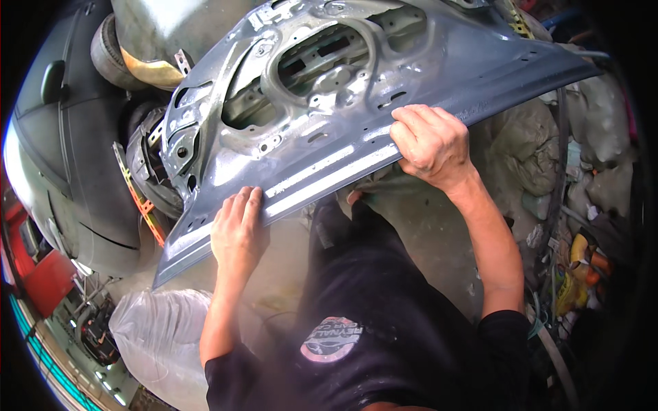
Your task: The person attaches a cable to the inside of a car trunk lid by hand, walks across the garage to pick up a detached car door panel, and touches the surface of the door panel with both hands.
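Note:
A bare grey car door (pixel 480 75) spans the upper middle of the view, tilted, with its inner side facing up. Its sheet metal has large cut-outs and small holes. The long near edge slants from lower left to upper right. My left hand (pixel 238 229) grips that edge near its left end, fingers on top of the metal and thumb hidden. Farther right, my right hand (pixel 433 145) is closed over the same edge, knuckles up. Part of its grip lies out of sight beneath the metal.
To the left stands a dark grey car (pixel 82 151). An orange and yellow perforated bar (pixel 140 195) leans beside the door. Clear plastic sheeting (pixel 164 335) bulges at lower left. Dusty bags (pixel 531 147) and assorted clutter lie along the right.

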